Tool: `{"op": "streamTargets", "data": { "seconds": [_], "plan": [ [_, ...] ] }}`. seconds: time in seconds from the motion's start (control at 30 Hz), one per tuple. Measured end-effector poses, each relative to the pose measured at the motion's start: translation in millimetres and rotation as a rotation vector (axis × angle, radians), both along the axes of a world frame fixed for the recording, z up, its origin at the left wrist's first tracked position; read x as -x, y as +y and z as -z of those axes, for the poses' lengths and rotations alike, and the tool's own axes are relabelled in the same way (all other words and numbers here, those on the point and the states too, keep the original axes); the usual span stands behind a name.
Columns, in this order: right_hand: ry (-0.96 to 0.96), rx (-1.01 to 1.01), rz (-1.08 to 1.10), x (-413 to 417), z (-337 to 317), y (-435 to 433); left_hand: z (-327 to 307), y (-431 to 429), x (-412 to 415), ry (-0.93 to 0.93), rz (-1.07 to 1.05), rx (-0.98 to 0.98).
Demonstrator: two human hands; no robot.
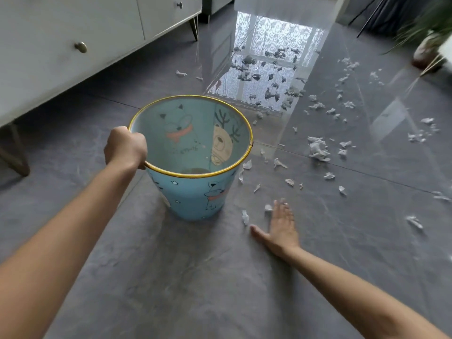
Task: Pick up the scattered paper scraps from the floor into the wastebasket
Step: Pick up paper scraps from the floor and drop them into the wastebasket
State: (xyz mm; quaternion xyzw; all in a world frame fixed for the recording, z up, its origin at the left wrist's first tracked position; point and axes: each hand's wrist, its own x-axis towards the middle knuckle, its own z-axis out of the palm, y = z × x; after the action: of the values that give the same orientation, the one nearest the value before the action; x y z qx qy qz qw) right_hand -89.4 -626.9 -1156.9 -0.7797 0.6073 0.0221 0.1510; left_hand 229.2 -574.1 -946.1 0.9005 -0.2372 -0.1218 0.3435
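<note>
because my left hand (126, 148) is curled tight round the yellow rim of the wastebasket (195, 199), the blue bin stands close in front of me and cannot tip or slide. i think i hold it there so its mouth is right next to the mess and each scrap has only a short way to go.

my right hand (281, 228) is loose and flat, with the fingers straight and the thumb out to the side, and it holds nothing. it is low over the grey floor (195, 277), just to the right of the bin. i cannot tell if it touches the floor, as the fingertips are blurry.

two small paper scraps (245, 217) lie near it, one just past my thumb tip and one at my fingertips. i think these are the ones to grab first, since they are closest. the other scraps are spread out to the right and ahead, with a big clump (318, 149) past the bin and lots more on the shiny patch (274, 45) where a window shows in the tiles.

i can see no white paper inside the bin, so i think the job has only just begun. the scraps look thin and light on smooth tiles, so i will need to pinch them up.

a white cabinet (73, 33) stands on the left.
</note>
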Motion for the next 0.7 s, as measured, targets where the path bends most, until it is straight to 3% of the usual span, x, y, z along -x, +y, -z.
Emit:
{"op": "streamTargets", "data": {
  "seconds": [0.1,0.43,0.57,0.7],
  "plan": [
    [0.004,-0.053,-0.131,-36,-1,-1,6,-3,-6,-0.005,0.022,0.011],
    [-0.086,-0.019,0.099,-94,-5,-90,14,-9,-65,0.038,-0.106,0.122],
    [-0.071,-0.024,-0.049,-117,-6,-124,18,-11,-78,0.056,-0.157,0.154],
    [0.106,0.070,-0.296,-141,-6,-152,25,-13,-87,0.026,-0.144,0.132]
  ]
}}
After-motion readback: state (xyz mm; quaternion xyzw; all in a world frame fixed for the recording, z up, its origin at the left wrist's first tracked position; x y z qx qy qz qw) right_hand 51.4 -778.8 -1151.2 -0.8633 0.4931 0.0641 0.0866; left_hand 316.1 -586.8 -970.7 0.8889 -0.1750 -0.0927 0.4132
